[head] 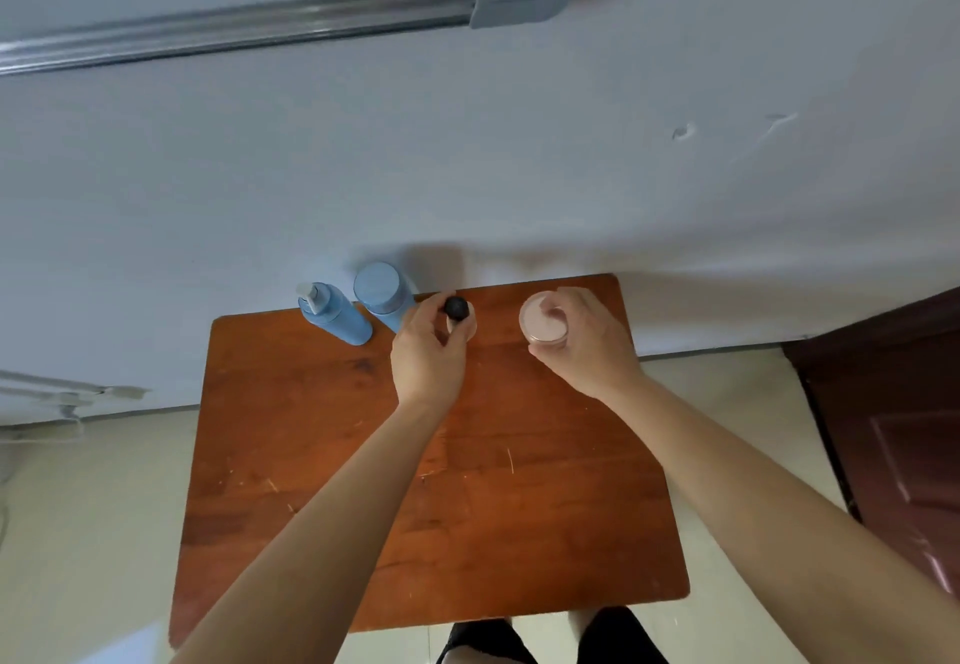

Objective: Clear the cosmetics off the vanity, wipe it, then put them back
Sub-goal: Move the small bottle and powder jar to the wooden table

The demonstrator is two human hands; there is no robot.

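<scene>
At the far left of the wooden tabletop (322, 455), by the wall, stand 2 blue containers: a pump bottle (332, 317) and, just beside it, a capped bottle (383, 293). The left hand (428, 356) has its grip closed on a small black-capped bottle (457, 312). The right hand (587, 341) holds a pink jar (543, 323) near the back edge.

Single head-worn wide-angle view, looking steeply down and forward from above the near edge of the wooden vanity top (322, 455), whole top in frame at arm's reach, pale wall (467, 169) rising beyond its far edge, floor on both sides.
</scene>
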